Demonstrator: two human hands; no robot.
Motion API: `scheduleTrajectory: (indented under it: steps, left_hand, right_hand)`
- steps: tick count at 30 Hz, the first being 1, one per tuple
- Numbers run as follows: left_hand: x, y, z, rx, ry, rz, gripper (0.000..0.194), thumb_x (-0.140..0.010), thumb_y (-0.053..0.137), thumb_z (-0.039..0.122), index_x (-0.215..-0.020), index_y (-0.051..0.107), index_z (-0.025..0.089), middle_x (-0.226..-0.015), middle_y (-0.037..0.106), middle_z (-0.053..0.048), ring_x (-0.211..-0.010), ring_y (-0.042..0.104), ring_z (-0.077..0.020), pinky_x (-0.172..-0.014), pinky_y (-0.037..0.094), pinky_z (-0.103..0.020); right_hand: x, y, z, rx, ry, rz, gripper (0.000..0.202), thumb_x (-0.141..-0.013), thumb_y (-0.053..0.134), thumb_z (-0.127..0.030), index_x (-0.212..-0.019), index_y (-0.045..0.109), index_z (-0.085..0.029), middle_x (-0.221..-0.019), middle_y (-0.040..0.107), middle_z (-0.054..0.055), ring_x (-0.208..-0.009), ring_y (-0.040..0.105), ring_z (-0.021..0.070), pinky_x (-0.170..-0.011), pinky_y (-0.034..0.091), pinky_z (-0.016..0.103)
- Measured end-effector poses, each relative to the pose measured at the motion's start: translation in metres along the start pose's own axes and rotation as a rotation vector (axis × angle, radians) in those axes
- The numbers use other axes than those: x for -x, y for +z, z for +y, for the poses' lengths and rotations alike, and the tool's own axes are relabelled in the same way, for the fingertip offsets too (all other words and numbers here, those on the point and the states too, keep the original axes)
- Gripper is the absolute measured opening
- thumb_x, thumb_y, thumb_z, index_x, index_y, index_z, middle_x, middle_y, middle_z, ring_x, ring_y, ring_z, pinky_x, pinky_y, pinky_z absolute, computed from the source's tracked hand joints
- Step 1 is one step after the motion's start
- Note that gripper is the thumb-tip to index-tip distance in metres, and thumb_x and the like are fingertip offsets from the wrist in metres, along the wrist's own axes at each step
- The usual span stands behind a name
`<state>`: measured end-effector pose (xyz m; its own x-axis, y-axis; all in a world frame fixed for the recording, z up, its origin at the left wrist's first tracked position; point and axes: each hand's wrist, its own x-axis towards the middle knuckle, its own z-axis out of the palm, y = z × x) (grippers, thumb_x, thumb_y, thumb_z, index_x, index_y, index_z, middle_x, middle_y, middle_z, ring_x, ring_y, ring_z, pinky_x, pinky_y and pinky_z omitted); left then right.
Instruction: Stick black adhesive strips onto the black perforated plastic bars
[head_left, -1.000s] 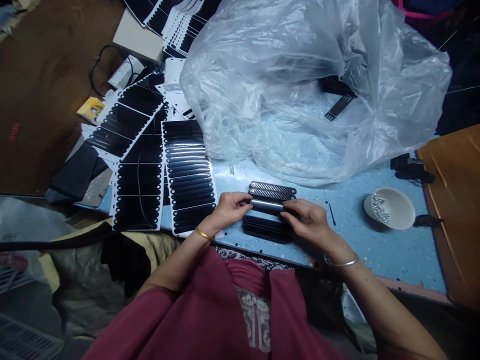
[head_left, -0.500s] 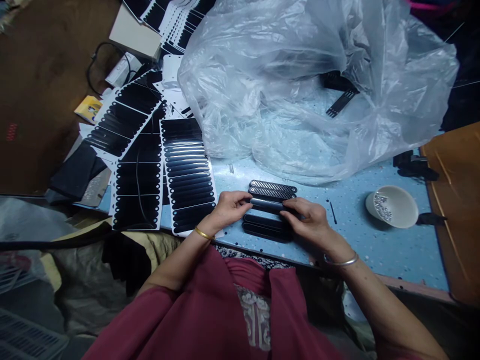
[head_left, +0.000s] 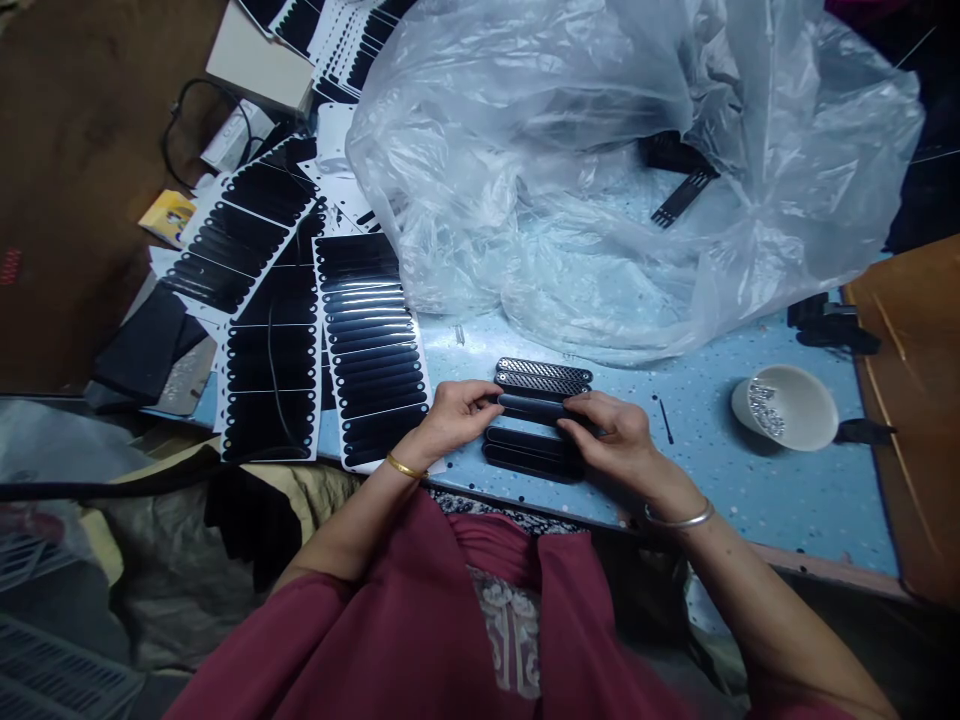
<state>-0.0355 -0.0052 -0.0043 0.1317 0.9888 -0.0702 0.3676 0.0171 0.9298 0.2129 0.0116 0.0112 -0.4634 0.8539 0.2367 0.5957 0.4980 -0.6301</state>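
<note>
A glossy black strip with rounded ends [head_left: 531, 407] is stretched level between my two hands. My left hand [head_left: 459, 415] pinches its left end between thumb and fingers. At the right end, my right hand [head_left: 611, 430] grips it the same way. Just beyond the strip lie black handle-shaped pieces with a textured pattern [head_left: 544, 374], side by side on the blue table. Smooth black pieces of like shape [head_left: 525, 455] lie on the near side, partly hidden by my right hand. Whether the strip touches the pieces under it I cannot tell.
Backing sheets of black strips [head_left: 375, 350] lie to the left, with more sheets [head_left: 270, 390] beyond. A large clear plastic bag [head_left: 600, 200] covers the back of the table [head_left: 795, 510]. A white bowl with small metal parts [head_left: 814, 410] and a thin dark stick [head_left: 667, 420] are at right.
Both hands keep their grip on the black strip with hardly any movement. The whole view has shifted slightly.
</note>
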Motion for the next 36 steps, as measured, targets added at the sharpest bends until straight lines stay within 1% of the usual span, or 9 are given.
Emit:
scheduleTrajectory:
  steps: [5, 10, 13, 16, 18, 21, 25, 31, 36]
  left_hand:
    - [0.0, 0.0, -0.001, -0.002, 0.013, 0.008, 0.021, -0.074, 0.068, 0.016, -0.093, 0.075, 0.012, -0.069, 0.07, -0.002, -0.055, 0.057, -0.009, -0.053, 0.046, -0.018]
    - [0.0, 0.002, -0.003, -0.018, 0.016, 0.038, 0.022, -0.074, 0.07, 0.017, -0.094, 0.075, 0.012, -0.064, 0.069, -0.001, -0.05, 0.054, -0.0077, -0.05, 0.045, -0.017]
    - [0.001, 0.001, -0.003, -0.009, 0.043, 0.068, 0.024, -0.074, 0.071, 0.018, -0.098, 0.075, 0.013, -0.066, 0.071, -0.002, -0.051, 0.058, -0.0092, -0.051, 0.047, -0.018]
    - [0.001, 0.0, -0.003, 0.019, 0.135, 0.062, 0.017, -0.078, 0.068, 0.018, -0.094, 0.076, 0.016, -0.083, 0.076, -0.006, -0.07, 0.069, -0.0148, -0.065, 0.055, -0.023]
    - [0.0, 0.0, -0.003, 0.024, 0.201, 0.044, 0.014, -0.08, 0.067, 0.017, -0.09, 0.077, 0.016, -0.09, 0.076, -0.008, -0.081, 0.071, -0.0175, -0.076, 0.056, -0.026]
    - [-0.001, 0.0, -0.006, 0.006, 0.265, 0.038, 0.013, -0.082, 0.066, 0.016, -0.089, 0.077, 0.017, -0.091, 0.076, -0.009, -0.083, 0.072, -0.0181, -0.08, 0.058, -0.028]
    - [-0.001, 0.0, -0.009, -0.036, 0.3, 0.054, 0.013, -0.082, 0.067, 0.017, -0.088, 0.078, 0.018, -0.092, 0.076, -0.008, -0.083, 0.073, -0.0181, -0.079, 0.059, -0.029]
    - [-0.001, 0.0, -0.009, -0.076, 0.328, 0.07, 0.012, -0.082, 0.067, 0.016, -0.087, 0.077, 0.019, -0.091, 0.076, -0.008, -0.081, 0.073, -0.0175, -0.078, 0.06, -0.029]
    - [-0.002, 0.001, -0.009, -0.07, 0.331, 0.073, 0.012, -0.081, 0.067, 0.015, -0.087, 0.077, 0.018, -0.09, 0.076, -0.008, -0.082, 0.073, -0.0178, -0.079, 0.06, -0.029]
  right_hand:
    - [0.0, 0.0, -0.001, 0.01, 0.015, -0.012, 0.011, -0.084, 0.059, -0.023, -0.085, 0.07, -0.02, -0.081, 0.073, 0.007, -0.071, 0.068, 0.0186, -0.063, 0.054, 0.03]
    - [0.001, 0.002, -0.001, 0.016, -0.012, 0.014, 0.009, -0.083, 0.06, -0.021, -0.084, 0.069, -0.019, -0.081, 0.073, 0.007, -0.072, 0.068, 0.0188, -0.064, 0.054, 0.03]
    - [0.001, 0.002, 0.0, 0.02, 0.005, 0.011, 0.01, -0.084, 0.06, -0.022, -0.083, 0.07, -0.019, -0.081, 0.073, 0.007, -0.071, 0.068, 0.0187, -0.064, 0.054, 0.03]
    - [0.001, 0.002, 0.0, 0.01, 0.018, 0.001, 0.01, -0.084, 0.061, -0.023, -0.084, 0.07, -0.018, -0.081, 0.073, 0.007, -0.07, 0.068, 0.0184, -0.063, 0.053, 0.03]
    - [0.001, 0.002, 0.001, 0.002, 0.023, -0.005, 0.011, -0.084, 0.061, -0.023, -0.083, 0.07, -0.017, -0.08, 0.073, 0.007, -0.069, 0.067, 0.018, -0.062, 0.053, 0.03]
    - [0.001, 0.001, 0.002, -0.017, 0.046, -0.01, 0.011, -0.083, 0.062, -0.024, -0.083, 0.071, -0.017, -0.079, 0.073, 0.007, -0.069, 0.067, 0.0179, -0.063, 0.053, 0.03]
    - [0.003, 0.002, 0.007, -0.087, 0.118, -0.016, 0.013, -0.082, 0.066, -0.028, -0.086, 0.074, -0.019, -0.085, 0.074, 0.007, -0.075, 0.069, 0.0187, -0.069, 0.055, 0.032]
    - [0.01, 0.007, 0.018, -0.287, 0.212, 0.075, 0.017, -0.077, 0.074, -0.034, -0.088, 0.077, -0.022, -0.085, 0.075, 0.006, -0.076, 0.069, 0.0187, -0.071, 0.058, 0.033]
    - [0.012, 0.008, 0.019, -0.393, 0.264, 0.094, 0.016, -0.075, 0.076, -0.035, -0.087, 0.077, -0.024, -0.084, 0.075, 0.006, -0.077, 0.069, 0.0184, -0.072, 0.058, 0.033]
